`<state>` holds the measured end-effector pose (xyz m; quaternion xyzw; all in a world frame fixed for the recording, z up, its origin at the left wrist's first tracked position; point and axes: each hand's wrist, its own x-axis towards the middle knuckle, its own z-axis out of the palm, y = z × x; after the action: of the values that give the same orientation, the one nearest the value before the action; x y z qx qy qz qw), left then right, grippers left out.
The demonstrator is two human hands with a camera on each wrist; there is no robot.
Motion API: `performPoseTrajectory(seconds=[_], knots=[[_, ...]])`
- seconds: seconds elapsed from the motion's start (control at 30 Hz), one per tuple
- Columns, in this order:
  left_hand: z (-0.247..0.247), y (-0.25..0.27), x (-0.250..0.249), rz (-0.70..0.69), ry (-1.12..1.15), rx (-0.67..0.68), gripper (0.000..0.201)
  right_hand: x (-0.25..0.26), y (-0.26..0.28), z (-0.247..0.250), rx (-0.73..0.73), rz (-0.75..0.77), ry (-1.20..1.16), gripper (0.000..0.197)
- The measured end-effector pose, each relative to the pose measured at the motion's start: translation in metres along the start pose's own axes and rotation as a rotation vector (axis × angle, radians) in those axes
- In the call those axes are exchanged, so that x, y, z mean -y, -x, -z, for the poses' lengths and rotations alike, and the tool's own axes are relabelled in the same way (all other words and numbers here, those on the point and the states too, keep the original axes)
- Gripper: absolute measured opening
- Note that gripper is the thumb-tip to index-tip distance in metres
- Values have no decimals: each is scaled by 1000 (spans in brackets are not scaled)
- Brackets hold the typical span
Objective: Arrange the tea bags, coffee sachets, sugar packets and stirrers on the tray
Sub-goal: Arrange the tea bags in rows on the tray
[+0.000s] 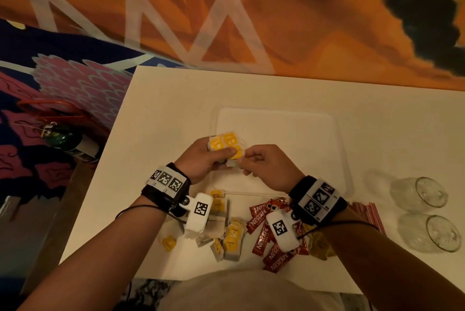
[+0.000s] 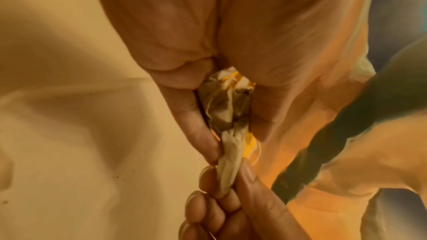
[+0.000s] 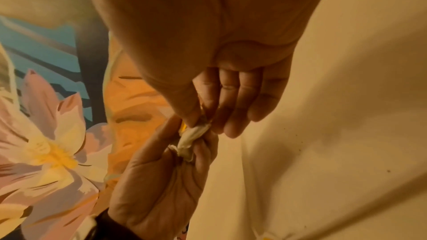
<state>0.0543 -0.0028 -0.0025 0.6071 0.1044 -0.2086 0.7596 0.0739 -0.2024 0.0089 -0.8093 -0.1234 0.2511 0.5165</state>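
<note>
Nearest the person, loose stock lies on the white rectangular table (image 1: 141, 109). Red coffee sachets (image 1: 261, 235) printed "NESCAFE" in white form a heap at centre. Left of them lies a pile of paper tea bags with yellow tags (image 1: 230, 237); the tag print is too small to read. A bundle of red-and-white striped stirrers (image 1: 370, 210) lies at the right, partly under the right wrist. A yellow packet (image 1: 320, 247) sits under the right forearm, possibly sugar. Two clear glass tumblers (image 1: 422, 195) lie on their sides at the right edge.

Further out, both hands meet over the near left part of the shallow white rectangular tray (image 1: 276, 119). The left hand (image 1: 201, 159) grips a bunch of yellow-tagged tea bags (image 1: 226, 143), fingers curled round them. The right hand (image 1: 269, 164) pinches one bag of that bunch between thumb and forefinger, its other fingers loosely extended.

Beyond the table hangs orange patterned fabric (image 1: 302, 21).
</note>
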Motion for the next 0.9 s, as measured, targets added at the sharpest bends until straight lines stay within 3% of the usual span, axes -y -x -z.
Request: performPoseTrajectory(seconds=[0.27, 0.5, 0.73, 0.9], knots=[[8, -13, -5, 35, 203, -73, 15, -7, -11, 11, 4, -39, -13, 12], [26, -29, -6, 33, 180, -200, 12, -7, -31, 25, -8, -75, 32, 12], [44, -46, -11, 47, 61, -280, 7, -6, -100, 30, -128, -160, 27, 15], [52, -58, -13, 53, -30, -302, 12, -7, -155, 18, -173, -274, 103, 30]])
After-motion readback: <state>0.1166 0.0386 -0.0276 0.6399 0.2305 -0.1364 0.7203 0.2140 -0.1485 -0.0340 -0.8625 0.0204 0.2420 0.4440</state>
